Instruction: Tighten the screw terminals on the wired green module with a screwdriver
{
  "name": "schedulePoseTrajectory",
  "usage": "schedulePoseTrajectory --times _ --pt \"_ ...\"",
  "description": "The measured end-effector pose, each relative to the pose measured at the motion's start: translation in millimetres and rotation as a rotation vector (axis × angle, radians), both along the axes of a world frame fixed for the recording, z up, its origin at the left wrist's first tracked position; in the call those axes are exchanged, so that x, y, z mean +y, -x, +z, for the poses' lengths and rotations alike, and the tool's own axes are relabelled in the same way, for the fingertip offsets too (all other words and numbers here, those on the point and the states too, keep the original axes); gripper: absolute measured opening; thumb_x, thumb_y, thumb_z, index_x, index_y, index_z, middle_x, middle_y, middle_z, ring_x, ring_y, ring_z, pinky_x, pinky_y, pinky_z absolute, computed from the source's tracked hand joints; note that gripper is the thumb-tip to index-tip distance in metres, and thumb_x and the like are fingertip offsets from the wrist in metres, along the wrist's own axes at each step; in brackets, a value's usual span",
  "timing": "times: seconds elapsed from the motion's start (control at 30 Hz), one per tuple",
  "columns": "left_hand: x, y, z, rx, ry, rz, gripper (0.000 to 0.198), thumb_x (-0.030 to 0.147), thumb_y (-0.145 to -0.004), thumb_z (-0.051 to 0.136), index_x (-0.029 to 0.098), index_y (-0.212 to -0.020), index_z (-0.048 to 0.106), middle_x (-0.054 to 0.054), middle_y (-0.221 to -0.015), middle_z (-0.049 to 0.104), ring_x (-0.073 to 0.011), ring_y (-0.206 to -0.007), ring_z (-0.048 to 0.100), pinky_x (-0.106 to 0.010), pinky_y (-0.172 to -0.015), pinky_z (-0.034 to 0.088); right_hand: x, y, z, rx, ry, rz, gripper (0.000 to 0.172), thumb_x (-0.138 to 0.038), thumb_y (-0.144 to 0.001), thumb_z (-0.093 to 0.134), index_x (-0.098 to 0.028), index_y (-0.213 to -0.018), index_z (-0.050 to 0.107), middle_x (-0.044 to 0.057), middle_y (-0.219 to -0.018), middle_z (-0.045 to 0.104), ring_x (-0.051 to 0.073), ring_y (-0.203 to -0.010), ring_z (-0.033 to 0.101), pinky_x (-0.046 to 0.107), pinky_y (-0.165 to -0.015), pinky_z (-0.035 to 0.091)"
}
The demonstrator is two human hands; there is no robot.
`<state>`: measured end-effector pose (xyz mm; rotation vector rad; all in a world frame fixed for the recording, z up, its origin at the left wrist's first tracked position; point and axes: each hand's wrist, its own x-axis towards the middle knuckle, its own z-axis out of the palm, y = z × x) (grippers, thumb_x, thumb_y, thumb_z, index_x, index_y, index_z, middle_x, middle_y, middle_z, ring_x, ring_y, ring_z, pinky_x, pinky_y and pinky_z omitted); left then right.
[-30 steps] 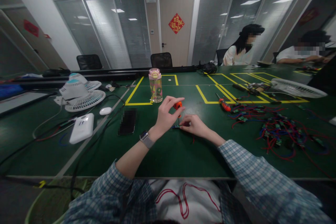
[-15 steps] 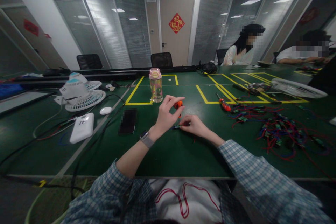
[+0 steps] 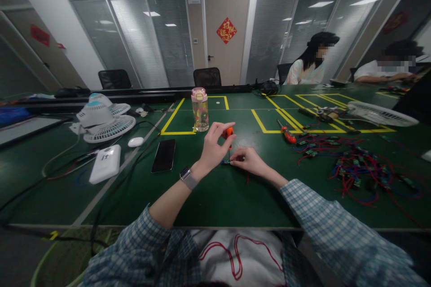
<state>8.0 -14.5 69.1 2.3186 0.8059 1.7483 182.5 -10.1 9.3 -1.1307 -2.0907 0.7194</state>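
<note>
An orange-handled screwdriver (image 3: 229, 132) stands nearly upright in front of me, and the thumb and fingers of my left hand (image 3: 213, 144) are closed around its handle. Its thin shaft points down at a small green circuit board (image 3: 226, 162) on the table. My right hand (image 3: 252, 160) pinches the board's right end between thumb and fingertips, close to the screwdriver's tip. A thin red wire trails out below this hand. Too small to make out is where exactly the tip touches the board.
To the right lie a heap of wired circuit boards (image 3: 357, 166) and a red screwdriver (image 3: 288, 135). A pink-lidded bottle (image 3: 200, 112) stands beyond my left hand. Leftward are a phone (image 3: 164, 156), a white power bank (image 3: 105, 164) and a fan (image 3: 107, 128). Two people sit at far right.
My left hand's fingers have shifted very slightly at the screwdriver handle. The red wire under my right hand has moved a little to the left. Otherwise both hands hold their places.
</note>
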Motion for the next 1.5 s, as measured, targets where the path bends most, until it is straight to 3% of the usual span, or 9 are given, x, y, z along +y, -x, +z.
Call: schedulePoseTrajectory --times 0.33,0.7,0.97,1.3,1.5 --pt "-2.9 -0.1 1.2 0.005 0.022 -0.03 0.028 0.016 -0.093 0.055 0.022 -0.119 0.059 -0.004 -0.102 0.061 -0.0139 -0.089 0.059 -0.027 -0.076 0.054 3.6 -1.6 -4.5 0.028 0.038 -0.026 0.01 -0.021 -0.073 0.073 -0.014 -0.079 0.075 0.005 -0.075 0.069 0.013 -0.064 0.06 0.026 -0.062 0.049" --pt "0.5 -0.8 -0.5 -0.05 0.019 0.014 0.025 0.021 -0.083 0.069 0.02 -0.107 0.061 -0.002 -0.094 0.057 -0.013 -0.083 0.057 -0.026 -0.072 0.053 2.2 -1.1 -2.9 -0.013 -0.023 -0.02 0.009 -0.02 -0.075 0.071 -0.014 -0.08 0.075 0.005 -0.076 0.067 0.013 -0.066 0.06 0.025 -0.062 0.047" --pt "-1.2 -1.0 1.2 -0.123 0.139 -0.073 0.022 0.017 -0.091 0.056 0.018 -0.113 0.06 -0.006 -0.099 0.064 -0.0143 -0.087 0.063 -0.028 -0.075 0.056 0.3 -0.1 -0.8 -0.039 -0.047 -0.006 0.006 -0.016 -0.074 0.071 -0.015 -0.079 0.075 0.004 -0.078 0.068 0.013 -0.065 0.06 0.026 -0.063 0.048" --pt "-0.8 -3.4 -2.2 -0.102 0.059 0.005 0.02 0.019 -0.088 0.063 0.021 -0.107 0.062 -0.003 -0.094 0.057 -0.0134 -0.084 0.057 -0.027 -0.072 0.053 -2.7 1.1 2.8 -0.053 -0.059 -0.003 0.007 -0.015 -0.075 0.07 -0.014 -0.08 0.075 0.005 -0.078 0.068 0.013 -0.064 0.06 0.026 -0.063 0.048" --pt "2.8 -0.4 -2.9 -0.107 0.124 -0.008 0.02 0.021 -0.091 0.058 0.021 -0.111 0.061 -0.005 -0.102 0.062 -0.0151 -0.091 0.061 -0.029 -0.076 0.055 -4.0 0.9 1.0 -0.066 -0.083 -0.01 0.009 -0.015 -0.076 0.069 -0.015 -0.081 0.076 0.006 -0.081 0.069 0.014 -0.066 0.061 0.026 -0.064 0.048"
